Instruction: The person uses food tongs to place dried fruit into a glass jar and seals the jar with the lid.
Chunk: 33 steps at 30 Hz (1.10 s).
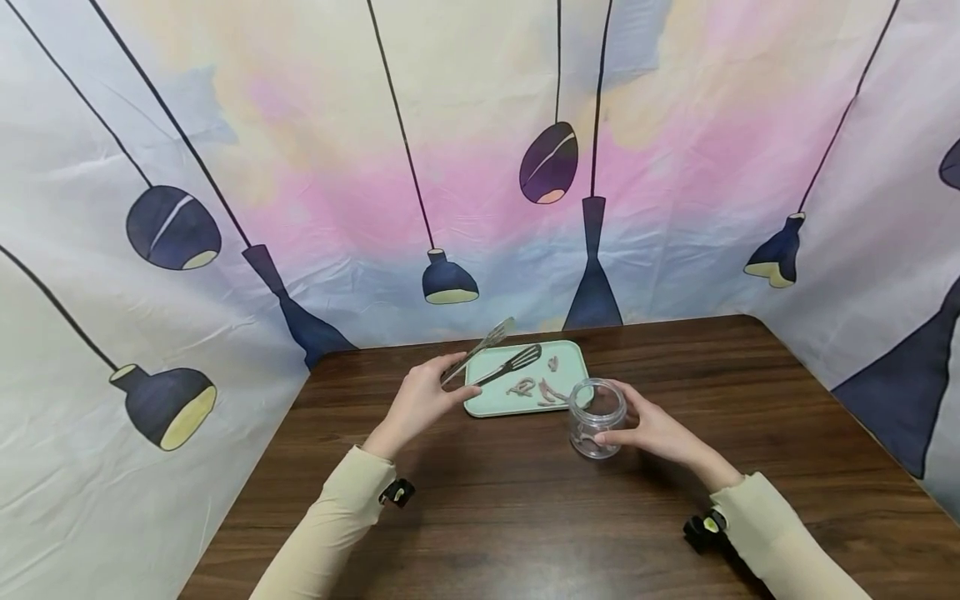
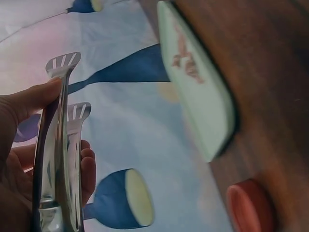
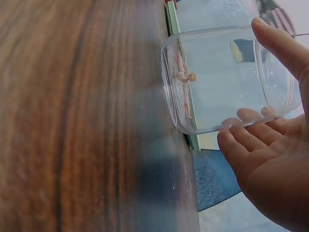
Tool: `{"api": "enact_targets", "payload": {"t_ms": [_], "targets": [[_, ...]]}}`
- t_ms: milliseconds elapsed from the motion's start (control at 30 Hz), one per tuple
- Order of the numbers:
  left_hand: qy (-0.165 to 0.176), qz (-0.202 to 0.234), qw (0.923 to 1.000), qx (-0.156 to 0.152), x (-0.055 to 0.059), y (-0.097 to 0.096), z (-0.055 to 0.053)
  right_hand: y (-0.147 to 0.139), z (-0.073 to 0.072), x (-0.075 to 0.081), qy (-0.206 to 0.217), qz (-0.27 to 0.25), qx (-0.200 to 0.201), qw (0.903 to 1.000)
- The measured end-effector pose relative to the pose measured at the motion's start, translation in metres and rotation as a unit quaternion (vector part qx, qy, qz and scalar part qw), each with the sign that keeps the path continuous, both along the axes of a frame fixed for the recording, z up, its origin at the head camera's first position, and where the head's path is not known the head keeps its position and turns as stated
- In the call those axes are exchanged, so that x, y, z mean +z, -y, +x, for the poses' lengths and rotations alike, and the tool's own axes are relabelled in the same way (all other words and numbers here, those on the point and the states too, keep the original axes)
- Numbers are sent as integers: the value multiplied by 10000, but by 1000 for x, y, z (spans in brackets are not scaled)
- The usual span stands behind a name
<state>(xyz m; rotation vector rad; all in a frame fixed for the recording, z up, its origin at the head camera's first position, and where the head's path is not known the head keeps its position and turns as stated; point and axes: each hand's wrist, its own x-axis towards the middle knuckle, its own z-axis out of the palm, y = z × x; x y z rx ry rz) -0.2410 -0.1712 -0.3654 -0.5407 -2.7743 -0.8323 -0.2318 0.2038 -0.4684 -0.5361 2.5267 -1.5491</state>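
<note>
My left hand (image 1: 422, 400) grips metal tongs (image 1: 517, 361) with slotted ends, their two arms spread apart above the tray. In the left wrist view the thumb lies along one arm of the tongs (image 2: 62, 121), with fingers behind the other. A mint-green tray (image 1: 491, 406) carries several thin pinkish-brown strips (image 1: 522, 387). Right of it, my right hand (image 1: 652, 425) holds a clear, lidless jar (image 1: 597, 417) upright, thumb on the near side and fingers round the far side. Similar strips (image 3: 183, 82) show at the jar's bottom in the right wrist view.
A brown wooden table (image 1: 480, 517) lies under everything, its far edge against a cloth backdrop (image 1: 337, 208) printed with hanging lamps. A round red object (image 2: 250, 207) stands beside the tray in the left wrist view. Each wrist wears a small black camera (image 1: 397, 492).
</note>
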Motion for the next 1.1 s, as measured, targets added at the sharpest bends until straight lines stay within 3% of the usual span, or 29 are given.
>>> {"api": "enact_targets", "payload": {"t_ms": [400,800,1100], "targets": [[92,-363,9993,89,-39,-4,-9,-1,1,-2,-65,-31,23,10000],[367,-455,9983,-70,-63,-5,-16,-2,0,-1,-90,-48,43,9999],[311,-574,9977,-179,-72,-5,-16,-2,0,0,-103,-34,49,9999]]}}
